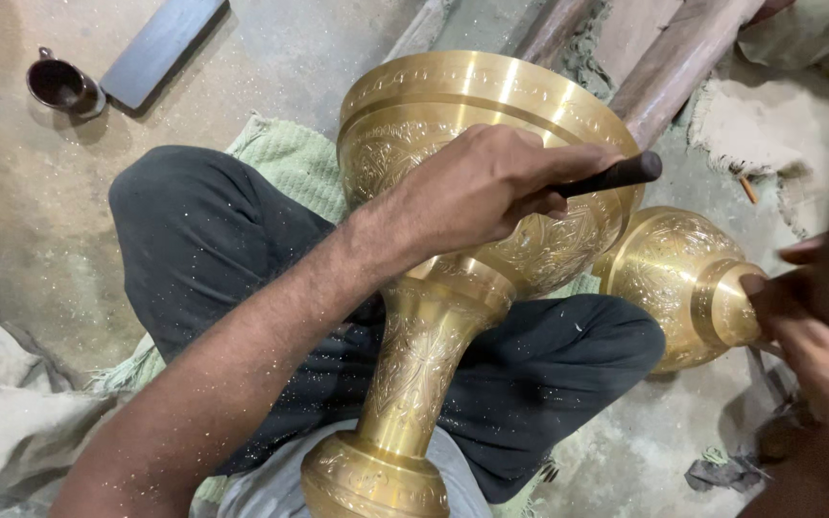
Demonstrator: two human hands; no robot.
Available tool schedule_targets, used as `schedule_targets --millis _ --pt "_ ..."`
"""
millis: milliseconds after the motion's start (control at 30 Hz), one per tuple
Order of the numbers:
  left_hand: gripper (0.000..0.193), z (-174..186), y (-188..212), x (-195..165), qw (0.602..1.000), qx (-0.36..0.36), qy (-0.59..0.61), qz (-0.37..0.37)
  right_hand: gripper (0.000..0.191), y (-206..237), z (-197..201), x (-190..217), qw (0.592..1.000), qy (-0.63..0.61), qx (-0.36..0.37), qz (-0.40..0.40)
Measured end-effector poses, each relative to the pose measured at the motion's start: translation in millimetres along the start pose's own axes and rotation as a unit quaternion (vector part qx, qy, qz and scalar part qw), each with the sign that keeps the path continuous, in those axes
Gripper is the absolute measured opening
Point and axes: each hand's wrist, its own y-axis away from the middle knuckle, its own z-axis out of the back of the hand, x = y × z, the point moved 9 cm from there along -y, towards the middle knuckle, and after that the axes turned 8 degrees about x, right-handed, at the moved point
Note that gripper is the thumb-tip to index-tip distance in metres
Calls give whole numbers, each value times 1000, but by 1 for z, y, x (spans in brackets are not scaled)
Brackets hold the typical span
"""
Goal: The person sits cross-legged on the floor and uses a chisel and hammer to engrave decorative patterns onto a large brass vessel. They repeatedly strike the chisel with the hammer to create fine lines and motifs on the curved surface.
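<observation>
A large engraved brass goblet-shaped vessel (pixel 434 105) lies tilted across my crossed legs in dark trousers (pixel 203 230), with its stem (pixel 424 355) and foot pointing toward me. My left hand (pixel 477 187) rests on the bowl's outer wall, closed around a dark rod-like tool (pixel 626 173) whose end sticks out to the right. A second engraved brass vessel (pixel 669 273) lies on the floor beside my knee. My right hand (pixel 817 326) is blurred at the right edge, with its fingers at that vessel's narrow end; its grip is unclear.
A green cloth (pixel 285 158) lies under my legs on the dusty concrete floor. A dark cup (pixel 61 86) and a dark flat slab (pixel 160 48) sit at the far left. Wooden beams (pixel 674 58) run at the top, and crumpled grey cloth (pixel 2 412) lies at the left.
</observation>
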Motion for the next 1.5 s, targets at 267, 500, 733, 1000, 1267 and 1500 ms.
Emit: schedule_targets --millis 267,500,733,1000,1267,1500 --pt "41 6 3 -1 999 -28 33 -10 20 154 -33 145 914 34 -91 394" --pt "42 6 6 -3 1000 -18 22 -2 21 165 -50 190 951 -43 -128 279" --pt "49 11 7 -7 999 -34 29 -26 23 169 -55 182 932 70 -69 349" --pt "48 15 9 -8 998 -42 17 -33 22 181 -53 199 941 -11 -158 300" --pt "49 16 14 -7 999 -34 -7 -19 13 185 -53 201 920 52 -160 354" --pt "44 20 15 -5 999 -26 27 -1 19 204 -62 214 925 -101 -145 336"
